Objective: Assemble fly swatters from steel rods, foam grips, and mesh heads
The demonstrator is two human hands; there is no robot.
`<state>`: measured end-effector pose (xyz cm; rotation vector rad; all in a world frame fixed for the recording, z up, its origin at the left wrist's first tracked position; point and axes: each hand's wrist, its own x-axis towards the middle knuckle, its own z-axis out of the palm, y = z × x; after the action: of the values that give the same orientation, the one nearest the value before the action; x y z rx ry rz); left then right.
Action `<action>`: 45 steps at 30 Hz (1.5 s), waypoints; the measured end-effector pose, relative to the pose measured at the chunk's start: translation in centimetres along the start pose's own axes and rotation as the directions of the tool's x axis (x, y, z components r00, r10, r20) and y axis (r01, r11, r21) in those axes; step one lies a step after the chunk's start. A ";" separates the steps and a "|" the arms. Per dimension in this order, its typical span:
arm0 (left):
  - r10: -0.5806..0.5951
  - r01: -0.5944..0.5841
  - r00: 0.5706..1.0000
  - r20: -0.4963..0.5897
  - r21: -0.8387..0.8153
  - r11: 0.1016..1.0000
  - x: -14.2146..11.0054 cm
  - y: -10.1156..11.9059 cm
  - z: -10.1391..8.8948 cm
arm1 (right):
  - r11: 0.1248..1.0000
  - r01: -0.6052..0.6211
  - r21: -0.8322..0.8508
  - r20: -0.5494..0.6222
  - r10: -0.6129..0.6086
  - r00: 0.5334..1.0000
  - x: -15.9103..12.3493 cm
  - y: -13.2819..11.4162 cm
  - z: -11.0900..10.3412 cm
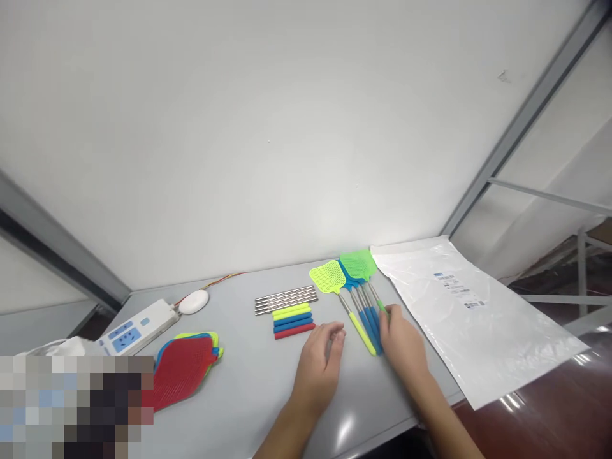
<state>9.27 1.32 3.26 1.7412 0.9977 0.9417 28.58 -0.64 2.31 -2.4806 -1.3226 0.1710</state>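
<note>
Several assembled fly swatters (354, 288) lie fanned on the grey table (248, 395), their yellow, blue and green heads pointing to the far wall. My right hand (400, 341) rests on their handle ends, its fingers curled over the green and blue grips. My left hand (321, 358) lies just left of them, fingers loosely bent, holding nothing. Beside it lie several coloured foam grips (292, 319) and, behind those, several metal rods (285, 299).
A stack of loose swatter heads (184, 370), red on top, sits at the left. A white power strip (136, 326) and a white round device (194, 301) lie further back. A clear plastic bag (471, 315) covers the table's right end. A white wall stands close behind.
</note>
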 end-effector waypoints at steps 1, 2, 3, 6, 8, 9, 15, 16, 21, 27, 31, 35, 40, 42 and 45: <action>0.032 -0.033 0.999 0.024 0.051 0.998 -0.1 -0.1 0.0 | 1.000 0.000 0.004 0.005 0.000 1.000 0.1 -0.2 0.2; 0.059 -0.064 0.997 0.046 0.093 0.994 -0.1 -0.2 0.0 | 1.000 0.004 0.011 0.011 -0.004 1.000 0.1 -0.5 0.4; 0.079 -0.087 0.995 0.063 0.127 0.988 -0.1 -0.3 0.0 | 1.000 0.010 0.018 0.015 -0.010 1.000 0.1 -0.8 0.6; 0.108 -0.119 0.992 0.071 0.186 0.975 -0.1 -0.5 -0.1 | 0.999 0.030 0.026 0.017 -0.030 0.999 0.1 -1.8 0.8; 0.117 -0.126 0.991 0.058 0.208 0.970 0.0 -0.7 -0.2 | 0.999 0.049 0.023 0.001 -0.050 0.999 0.2 -2.3 0.7; 0.120 -0.129 0.991 0.054 0.216 0.968 0.0 -0.8 -0.2 | 0.998 0.062 0.020 -0.010 -0.062 0.998 0.3 -2.6 0.7; 0.138 -0.148 0.989 0.059 0.233 0.961 0.2 -1.0 -0.2 | 0.988 0.154 -0.015 -0.057 -0.155 0.986 0.8 -4.0 1.0; 0.138 -0.148 0.989 0.059 0.234 0.961 0.2 -1.0 -0.3 | 0.986 0.167 -0.025 -0.059 -0.168 0.984 0.8 -4.1 1.1; 0.138 -0.148 0.989 0.061 0.232 0.961 0.2 -0.8 -0.4 | 0.976 0.206 -0.075 -0.062 -0.211 0.976 0.7 -4.2 1.5; 0.137 -0.149 0.988 0.068 0.238 0.960 0.2 -0.5 -0.4 | 0.971 0.219 -0.099 -0.053 -0.225 0.973 0.2 -3.4 1.3; 0.141 -0.152 0.988 0.063 0.235 0.960 0.2 -0.6 -0.4 | 0.974 0.203 -0.098 -0.055 -0.209 0.976 -0.5 -3.1 1.2; 0.132 -0.144 0.989 0.066 0.240 0.960 0.2 -0.6 -0.4 | 0.978 0.196 -0.074 -0.057 -0.201 0.978 -1.2 -2.8 1.0; 0.133 -0.145 0.989 0.068 0.243 0.959 0.2 -0.5 -0.3 | 0.979 0.195 -0.055 -0.038 -0.197 0.980 -1.2 -2.4 0.9; 0.138 -0.149 0.988 0.062 0.240 0.959 0.1 -0.5 -0.4 | 0.981 0.192 -0.043 -0.028 -0.193 0.981 -1.2 -2.2 0.9; 0.139 -0.146 0.989 0.047 0.239 0.960 0.0 -0.5 -0.6 | 0.979 0.205 0.002 -0.042 -0.205 0.978 -1.2 -1.9 1.0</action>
<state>8.66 1.66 2.98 2.0479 1.0125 0.9108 26.16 -0.37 1.96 -2.3102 -1.5455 0.0743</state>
